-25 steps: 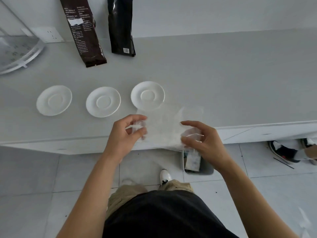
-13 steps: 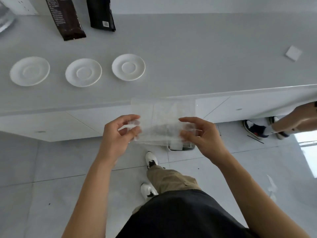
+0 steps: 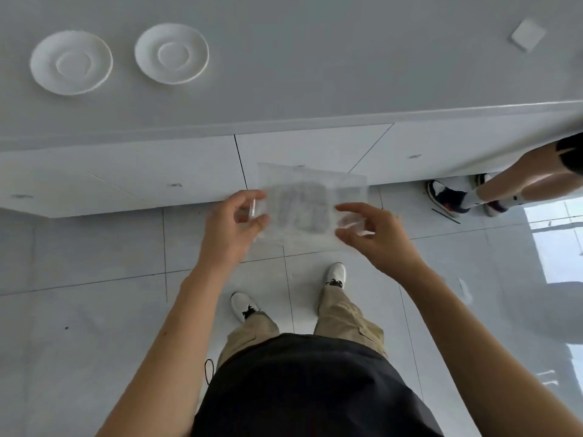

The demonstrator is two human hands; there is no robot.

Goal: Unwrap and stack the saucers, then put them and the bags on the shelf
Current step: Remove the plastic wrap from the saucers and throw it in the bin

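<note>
Having swung down and rightward since a second ago, now looking at floor [image 3: 94, 253] and cabinet fronts [image 3: 126, 175], with only two saucers [image 3: 71, 62] and [image 3: 172, 53] left in view at the far left of the countertop [image 3: 315, 67]; the third saucer, the dark bags and the shelf gone out of frame. Stepping back from the counter edge, both white shoes now showing on the pale tiles. Holding a clear plastic wrapper [image 3: 310, 205] flat and stretched between both hands, long axis running left to right, out over the floor and no longer above the counter. Left hand [image 3: 232, 227] pinching the wrapper's left edge between thumb and fingertips; right hand [image 3: 370, 233] pinching the right edge the same way. Probably heading to discard the wrapper, though no bin visible here. Lying up and to the left of the hands, those saucers, the left hand being nearer. Resting at the counter's far right, a small white square [image 3: 528, 34]. Standing at the right edge, another person's legs and dark shoes [image 3: 448, 197].
</note>
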